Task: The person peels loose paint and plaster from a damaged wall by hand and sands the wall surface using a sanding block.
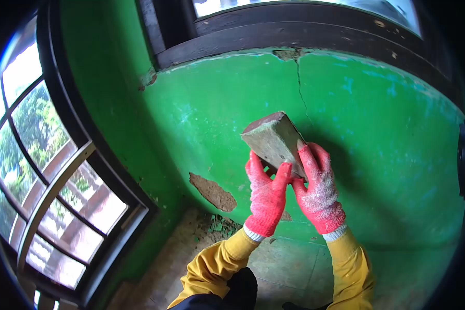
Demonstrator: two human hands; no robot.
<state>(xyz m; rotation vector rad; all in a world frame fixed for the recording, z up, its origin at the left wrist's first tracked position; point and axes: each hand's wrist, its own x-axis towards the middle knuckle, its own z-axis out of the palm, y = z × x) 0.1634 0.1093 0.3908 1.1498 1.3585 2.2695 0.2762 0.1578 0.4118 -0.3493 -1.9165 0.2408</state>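
Observation:
Both of my hands, in red gloves whitened with dust, hold up a dusty grey-brown block [273, 140] in front of the green wall. My left hand [266, 194] grips its lower left side, thumb pressed near the bottom edge. On the right side, the fingers of my right hand [318, 188] are closed round the block, with one fingertip on its face. The block is tilted, its wide face towards me and a darker brown edge on top. Its far side is hidden.
A crack runs down the green wall [217, 119] below a dark wooden window frame [305, 33]. Paint has come off in a bare patch [212, 192] low on the wall. Flakes [222, 225] lie on the tiled floor [289, 261]. A barred window [51, 170] stands at left.

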